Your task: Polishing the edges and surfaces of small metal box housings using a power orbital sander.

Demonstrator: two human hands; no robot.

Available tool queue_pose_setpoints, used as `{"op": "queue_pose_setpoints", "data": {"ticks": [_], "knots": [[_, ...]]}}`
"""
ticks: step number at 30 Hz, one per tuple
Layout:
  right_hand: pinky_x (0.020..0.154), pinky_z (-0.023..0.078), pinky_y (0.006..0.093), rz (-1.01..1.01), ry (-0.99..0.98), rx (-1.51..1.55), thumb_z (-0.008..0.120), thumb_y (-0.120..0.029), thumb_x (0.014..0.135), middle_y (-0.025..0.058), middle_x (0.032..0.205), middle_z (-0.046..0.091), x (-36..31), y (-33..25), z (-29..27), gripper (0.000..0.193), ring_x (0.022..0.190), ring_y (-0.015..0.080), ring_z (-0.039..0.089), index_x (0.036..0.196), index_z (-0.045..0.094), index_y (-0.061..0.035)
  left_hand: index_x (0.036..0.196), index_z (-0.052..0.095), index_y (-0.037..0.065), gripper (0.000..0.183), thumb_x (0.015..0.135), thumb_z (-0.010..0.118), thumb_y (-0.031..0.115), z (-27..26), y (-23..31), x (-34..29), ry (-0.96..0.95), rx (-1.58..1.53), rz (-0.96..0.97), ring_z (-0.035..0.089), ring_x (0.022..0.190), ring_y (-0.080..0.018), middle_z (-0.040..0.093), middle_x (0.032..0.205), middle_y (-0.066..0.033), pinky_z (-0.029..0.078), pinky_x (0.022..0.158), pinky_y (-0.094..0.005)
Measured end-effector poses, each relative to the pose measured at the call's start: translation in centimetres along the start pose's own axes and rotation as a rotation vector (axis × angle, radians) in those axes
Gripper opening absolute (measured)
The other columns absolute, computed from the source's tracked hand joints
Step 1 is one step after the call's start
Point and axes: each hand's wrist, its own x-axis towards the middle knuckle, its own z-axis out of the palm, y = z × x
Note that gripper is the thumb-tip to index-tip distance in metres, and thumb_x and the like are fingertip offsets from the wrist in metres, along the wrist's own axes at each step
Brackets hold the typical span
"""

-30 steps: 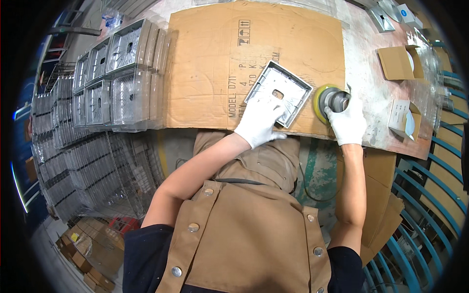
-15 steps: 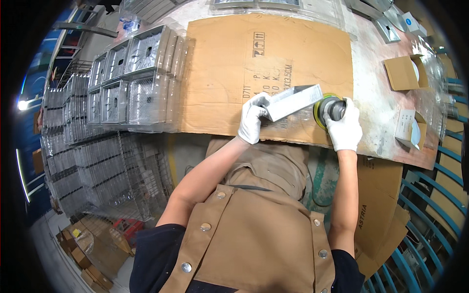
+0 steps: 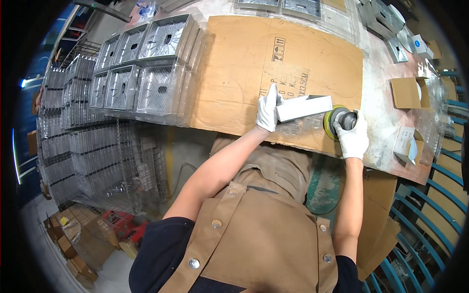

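The gloved left hand [image 3: 267,108] is gripping the 9 o'clock end of 1 silver metal tray [image 3: 305,108], which is tilted over the cardboard sheet [image 3: 234,78], with 1 side wall facing the person. Between 3 and 4 o'clock from this tray, the gloved right hand [image 3: 353,138] has its fingers closed around the round sander [image 3: 348,120]. Whether its disc touches the tray, I cannot tell. Between 9 and 10 o'clock sit the plastic-packed trays [image 3: 166,41]; near 3 o'clock, 2 open small boxes [image 3: 405,94].
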Motion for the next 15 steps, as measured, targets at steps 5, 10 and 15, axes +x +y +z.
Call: {"op": "queue_pose_setpoints", "data": {"ticks": [5, 10, 15], "knots": [[0.106, 0.049, 0.0416, -0.038, 0.119, 0.119, 0.091, -0.024, 0.072, 0.0167, 0.136, 0.061, -0.6, 1.0, -2.7, 0.082, 0.122, 0.0318, 0.062, 0.143, 0.053, -0.0088, 0.074, 0.064, 0.003, 0.054, 0.102, 0.059, 0.048, 0.9, 0.0, 0.9, 0.058, -0.077, 0.076, 0.057, 0.061, -0.0118, 0.06, 0.065, -0.0036, 0.046, 0.058, -0.0297], [0.101, 0.051, 0.0387, -0.373, 0.236, 0.183, 0.088, -0.019, 0.076, 0.016, 0.126, 0.065, -2.1, -5.4, -8.9, 0.075, 0.116, 0.0301, 0.064, 0.142, 0.054, -0.0098, 0.136, 0.058, 0.002, 0.038, 0.109, 0.045, 0.024, -1.6, -4.7, 2.7, -0.162, 0.093, 0.385, 0.052, 0.053, -0.0187, 0.059, 0.066, -0.0081, 0.045, 0.054, -0.031], [0.084, 0.057, 0.045, -0.556, -0.079, -0.081, 0.08, -0.025, 0.083, 0.0194, 0.117, 0.057, -2.5, -13.1, -9.0, 0.066, 0.106, 0.0389, 0.066, 0.143, 0.053, -0.0227, 0.133, 0.059, 0.0, 0.035, 0.108, 0.047, 0.022, -1.0, -3.6, 3.2, -0.125, 0.004, -0.044, 0.055, 0.057, -0.0169, 0.061, 0.067, -0.0079, 0.042, 0.053, -0.0318]]}}
